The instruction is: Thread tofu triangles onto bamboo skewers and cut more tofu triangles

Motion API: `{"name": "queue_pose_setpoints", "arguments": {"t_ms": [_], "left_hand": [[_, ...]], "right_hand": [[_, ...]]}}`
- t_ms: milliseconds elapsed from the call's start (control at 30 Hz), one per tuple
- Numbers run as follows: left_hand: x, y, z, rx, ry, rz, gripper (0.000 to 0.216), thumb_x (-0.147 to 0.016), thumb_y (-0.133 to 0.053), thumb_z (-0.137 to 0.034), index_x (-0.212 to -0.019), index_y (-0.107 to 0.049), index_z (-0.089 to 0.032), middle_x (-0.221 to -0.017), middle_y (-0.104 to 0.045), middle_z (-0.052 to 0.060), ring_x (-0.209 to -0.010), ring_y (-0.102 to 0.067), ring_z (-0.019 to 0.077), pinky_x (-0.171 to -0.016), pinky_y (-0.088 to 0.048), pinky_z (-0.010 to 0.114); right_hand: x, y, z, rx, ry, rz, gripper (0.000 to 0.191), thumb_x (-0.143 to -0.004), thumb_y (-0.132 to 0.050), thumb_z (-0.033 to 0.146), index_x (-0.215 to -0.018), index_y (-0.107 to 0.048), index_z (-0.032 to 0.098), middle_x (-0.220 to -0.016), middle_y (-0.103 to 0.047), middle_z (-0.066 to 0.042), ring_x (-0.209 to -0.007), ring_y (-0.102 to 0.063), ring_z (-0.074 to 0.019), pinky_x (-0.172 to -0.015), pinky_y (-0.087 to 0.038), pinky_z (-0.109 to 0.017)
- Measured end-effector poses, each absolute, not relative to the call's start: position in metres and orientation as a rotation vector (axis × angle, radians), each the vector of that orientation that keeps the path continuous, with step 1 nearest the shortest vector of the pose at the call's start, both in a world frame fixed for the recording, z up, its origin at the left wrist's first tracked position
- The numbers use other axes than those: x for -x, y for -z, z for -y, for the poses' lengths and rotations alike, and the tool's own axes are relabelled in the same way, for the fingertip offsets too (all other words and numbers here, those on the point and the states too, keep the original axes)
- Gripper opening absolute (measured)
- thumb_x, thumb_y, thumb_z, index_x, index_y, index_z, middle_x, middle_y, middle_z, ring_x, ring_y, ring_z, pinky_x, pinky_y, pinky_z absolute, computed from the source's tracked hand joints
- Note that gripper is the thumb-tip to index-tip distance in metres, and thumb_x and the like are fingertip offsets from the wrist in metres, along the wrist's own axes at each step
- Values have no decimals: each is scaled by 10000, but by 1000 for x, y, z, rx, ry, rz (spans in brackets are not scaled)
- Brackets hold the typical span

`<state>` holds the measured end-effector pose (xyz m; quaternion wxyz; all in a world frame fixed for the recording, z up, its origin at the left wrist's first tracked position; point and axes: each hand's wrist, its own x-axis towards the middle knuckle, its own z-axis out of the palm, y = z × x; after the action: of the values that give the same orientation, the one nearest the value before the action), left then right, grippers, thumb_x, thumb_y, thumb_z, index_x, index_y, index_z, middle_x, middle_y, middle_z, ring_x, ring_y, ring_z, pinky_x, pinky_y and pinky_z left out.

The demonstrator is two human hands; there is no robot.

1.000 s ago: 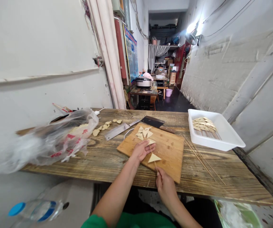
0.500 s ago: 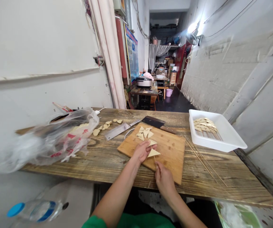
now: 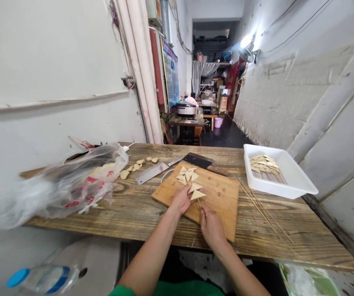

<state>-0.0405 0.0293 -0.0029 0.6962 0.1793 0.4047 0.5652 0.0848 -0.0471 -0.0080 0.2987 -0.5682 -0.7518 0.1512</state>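
My left hand (image 3: 181, 199) pinches a pale yellow, tofu-like triangular slice (image 3: 195, 187) over the wooden cutting board (image 3: 221, 201). A second triangular slice (image 3: 198, 195) sits just nearer me, on a thin wooden skewer (image 3: 199, 202). My right hand (image 3: 211, 224) is closed around the lower part of that skewer, near the board's front edge. The skewer's tip is hidden by the slices and the left fingers. Beyond the left hand, a small pile of similar triangles (image 3: 186, 174) lies on the board.
Behind the board lie a cleaver (image 3: 153, 172) and a dark-bladed knife (image 3: 197, 160). Loose slices (image 3: 136, 166) and a plastic bag (image 3: 81, 185) are on the left. Bare skewers (image 3: 261, 209) and a white tub (image 3: 300, 183) with skewered slices are on the right. A person (image 3: 208, 93) sits far back.
My right hand has moved slightly up the skewer, toward the slices. The far slice now shows more fully above the left fingers. The view has shifted a little.
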Motion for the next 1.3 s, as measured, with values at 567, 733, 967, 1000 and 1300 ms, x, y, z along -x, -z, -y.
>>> {"name": "queue_pose_setpoints", "arguments": {"t_ms": [567, 733, 967, 1000, 1300], "left_hand": [[52, -22, -113, -2123, -752, -2174, 260, -776, -543, -307, -975, -641, -170, -1053, -625, 155, -1104, -476, 309, -1006, -138, 513], [48, -18, -141, -2085, -562, -2216, 172, -714, -615, -283, -765, -683, -133, -866, -662, 201, -973, -549, 343, -987, -60, 559], [36, -11, -153, -1987, -651, -2239, 98, -688, -630, -204, -637, -660, -126, -849, -662, 212, -997, -533, 347, -983, -67, 563], [33, -11, -152, -1981, -676, -2229, 93, -696, -609, -173, -638, -662, -123, -836, -663, 211, -983, -542, 344, -981, -67, 567], [40, -32, -116, -1872, -1098, -1747, 259, -811, -513, -286, -1024, -650, -235, -924, -673, 66, -869, -617, 205, -790, -424, 304]], "right_hand": [[-140, 31, 46, 1407, -424, 1694, 423, -875, -290, 273, -1020, -630, 66, -771, -710, -140, -678, -679, -222, -611, -537, -303], [-140, 32, 47, 1401, -447, 1650, 409, -878, -298, 273, -1023, -634, 89, -790, -713, -131, -683, -679, -212, -602, -525, -274], [-139, 30, 48, 1383, -446, 1636, 380, -872, -319, 251, -1017, -637, 104, -789, -715, -121, -677, -680, -211, -622, -525, -281], [-139, 30, 48, 1384, -440, 1633, 380, -872, -317, 252, -1015, -638, 108, -804, -716, -121, -685, -681, -211, -626, -525, -282], [-141, 30, 49, 1356, -475, 1607, 374, -872, -328, 265, -1002, -639, 103, -663, -687, -89, -572, -654, -196, -510, -502, -259]]}}
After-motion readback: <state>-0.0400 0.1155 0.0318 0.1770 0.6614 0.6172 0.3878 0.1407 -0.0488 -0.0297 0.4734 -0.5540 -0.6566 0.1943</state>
